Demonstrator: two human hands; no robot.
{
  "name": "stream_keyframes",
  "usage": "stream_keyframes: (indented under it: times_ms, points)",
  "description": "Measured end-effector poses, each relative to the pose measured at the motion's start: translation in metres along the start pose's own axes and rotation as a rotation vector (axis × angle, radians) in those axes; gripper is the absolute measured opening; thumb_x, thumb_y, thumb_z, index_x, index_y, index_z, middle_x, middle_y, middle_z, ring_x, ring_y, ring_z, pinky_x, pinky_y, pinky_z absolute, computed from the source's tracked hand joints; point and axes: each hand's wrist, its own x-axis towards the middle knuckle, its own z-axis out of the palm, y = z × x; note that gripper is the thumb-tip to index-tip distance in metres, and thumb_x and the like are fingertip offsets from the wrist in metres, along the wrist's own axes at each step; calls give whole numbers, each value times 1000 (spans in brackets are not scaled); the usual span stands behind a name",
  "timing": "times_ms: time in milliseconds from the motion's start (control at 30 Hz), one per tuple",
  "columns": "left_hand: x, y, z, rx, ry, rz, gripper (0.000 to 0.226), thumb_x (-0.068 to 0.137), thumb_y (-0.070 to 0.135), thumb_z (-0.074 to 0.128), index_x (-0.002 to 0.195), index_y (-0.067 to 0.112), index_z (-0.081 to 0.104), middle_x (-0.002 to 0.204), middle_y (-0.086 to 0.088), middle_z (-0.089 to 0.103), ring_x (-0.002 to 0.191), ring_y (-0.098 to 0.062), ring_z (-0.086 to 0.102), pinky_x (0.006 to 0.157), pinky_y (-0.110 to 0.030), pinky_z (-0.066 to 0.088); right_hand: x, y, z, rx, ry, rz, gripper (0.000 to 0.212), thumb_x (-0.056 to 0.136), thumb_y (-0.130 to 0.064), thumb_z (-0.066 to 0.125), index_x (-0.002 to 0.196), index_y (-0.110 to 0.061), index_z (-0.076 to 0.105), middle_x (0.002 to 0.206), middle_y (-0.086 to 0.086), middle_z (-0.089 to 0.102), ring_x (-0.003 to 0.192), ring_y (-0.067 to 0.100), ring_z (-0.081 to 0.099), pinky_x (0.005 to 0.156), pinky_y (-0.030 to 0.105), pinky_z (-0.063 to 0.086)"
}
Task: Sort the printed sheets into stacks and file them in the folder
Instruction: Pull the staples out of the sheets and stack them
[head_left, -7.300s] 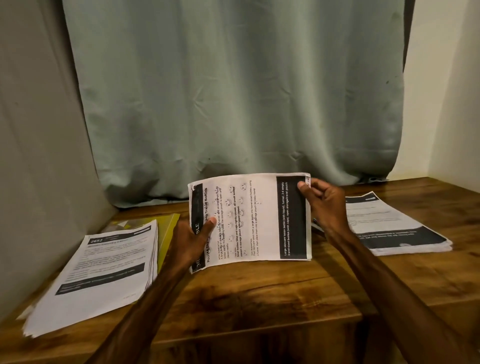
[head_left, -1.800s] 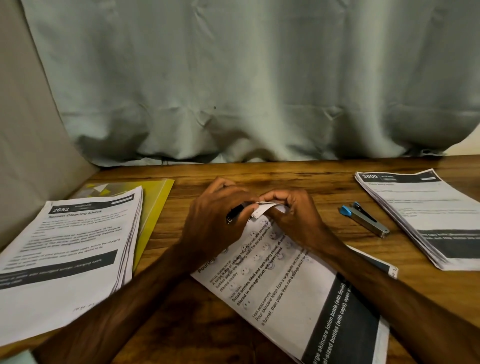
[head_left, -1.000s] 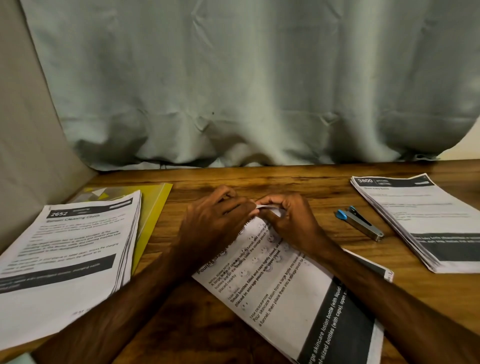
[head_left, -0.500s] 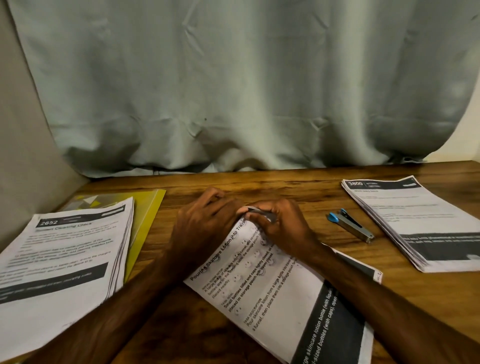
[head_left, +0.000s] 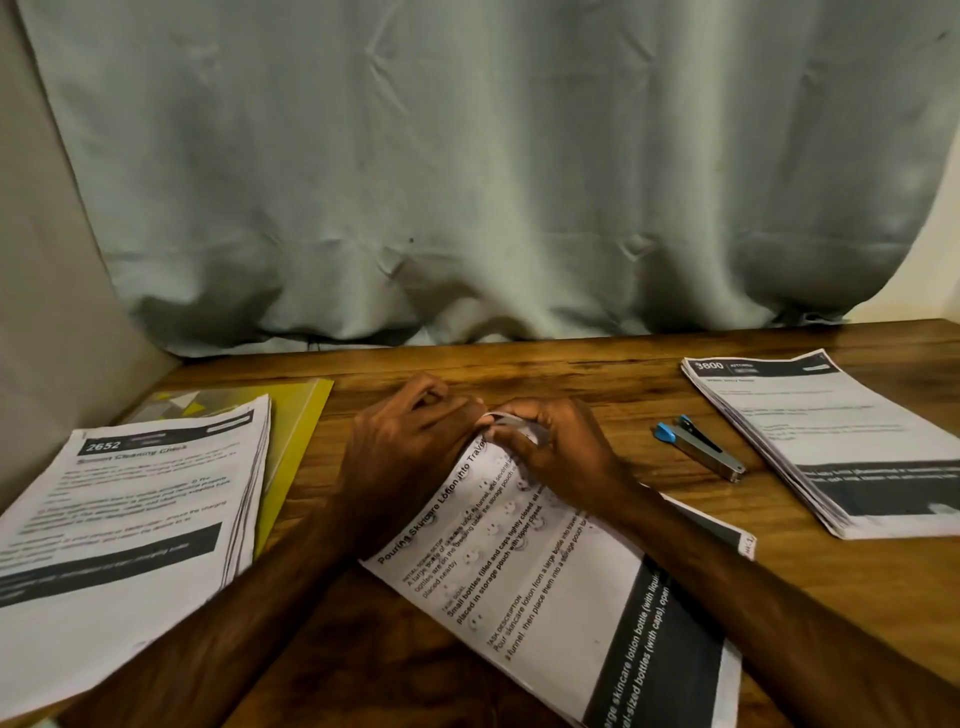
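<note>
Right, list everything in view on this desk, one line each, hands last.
table: one, brown wood, under everything
curtain: one, pale grey-green, behind the table
wall: one, beige, left side
folder: one, yellow, far left, partly under the left stack
left stack: one, white printed sheets headed 2652, left
middle sheets: one set, white with a black band, centre, lying at an angle
right stack: one, white sheets headed 3800, right
stapler: one, silver with blue tip, between middle sheets and right stack; possibly another small tool
left hand: one, curled at the middle sheets' far corner, grip hidden
right hand: one, pinches that corner
</note>
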Motion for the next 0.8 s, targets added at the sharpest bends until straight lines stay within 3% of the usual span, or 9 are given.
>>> stream_keyframes:
  times_ms: [133,233,300,367,433,533,633,733,800]
  points:
    - [6,0,-6,35,129,-7,21,94,28,70,102,12,79,91,-1,71,86,-11,53,65,-20,39,1,-3,-7,-50,-127,109,13,96,-39,64,96,-26,69,76,1,73,60,8,70,60,42,60]
    - [4,-5,-6,10,130,-27,16,98,26,68,102,15,80,99,3,77,91,-17,60,65,-28,49,3,-4,-13,-14,-186,163,9,97,-34,66,89,-28,66,78,0,75,62,10,73,60,39,62]
    - [5,-6,-6,-61,45,-130,19,101,30,64,104,18,79,103,5,77,96,-19,61,70,-33,51,3,-2,-14,33,-187,181,12,97,-31,67,85,-27,67,78,0,76,63,11,74,60,40,62]
    - [9,-5,-6,-132,-79,-365,28,100,44,61,111,23,75,109,5,74,102,-15,60,76,-33,51,2,1,-14,80,-175,184,13,96,-29,69,84,-23,70,79,1,77,66,16,75,63,44,62]
    - [12,-9,-6,-243,-190,-592,40,93,57,65,120,28,68,112,8,72,99,-6,64,77,-24,51,2,4,-17,124,-131,196,15,95,-28,70,84,-18,72,80,4,77,68,22,75,64,49,61]
    - [11,-15,-8,-299,-296,-749,55,84,62,72,127,29,62,111,9,75,86,0,65,67,-9,44,4,7,-23,172,2,192,18,95,-23,70,83,-11,73,80,8,77,67,28,74,60,53,59]
    - [2,-23,-4,-360,-215,-941,68,72,68,80,127,35,56,115,7,74,89,-7,70,72,-26,59,5,9,-32,226,179,194,22,95,-22,70,77,-8,70,72,2,75,60,20,71,49,38,55]
    - [0,-22,-1,-811,-31,-1170,68,66,54,92,121,27,60,109,3,77,93,-14,76,80,-44,63,4,10,-40,345,305,202,21,96,-22,68,88,-3,70,82,11,77,71,28,75,55,40,61]
    - [3,-15,-1,-1075,-23,-1273,52,76,38,89,117,17,64,107,-2,78,95,-20,77,86,-46,62,2,6,-41,449,386,228,17,97,-20,67,93,-4,69,86,7,78,75,25,76,59,37,63]
